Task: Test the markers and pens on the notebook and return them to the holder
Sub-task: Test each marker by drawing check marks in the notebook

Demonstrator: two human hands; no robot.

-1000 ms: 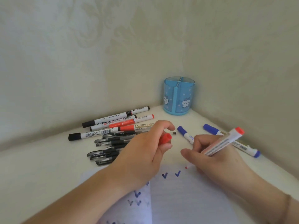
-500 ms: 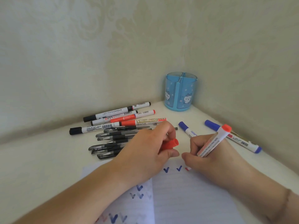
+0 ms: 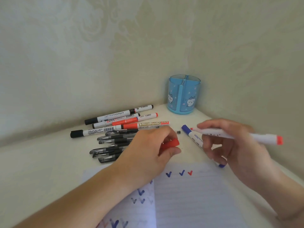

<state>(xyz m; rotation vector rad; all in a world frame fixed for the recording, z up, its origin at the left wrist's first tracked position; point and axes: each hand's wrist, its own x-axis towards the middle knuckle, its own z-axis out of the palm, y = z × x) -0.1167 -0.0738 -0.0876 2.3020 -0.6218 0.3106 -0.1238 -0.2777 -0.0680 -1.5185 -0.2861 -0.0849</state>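
**A desk corner in a home**

This looks like a home study nook. A pale tabletop (image 3: 41, 162) fits into a corner where two walls covered in cream damask-patterned wallpaper (image 3: 82, 46) meet. A translucent blue plastic pen holder with cartoon cat prints (image 3: 184, 94) stands in that corner, beside loose stationery and a lined paper notebook (image 3: 189, 203).

holder (image 3: 183, 96) blue, cat print | cap (image 3: 171, 143) red | notebook (image 3: 189, 195) blue, red ticks
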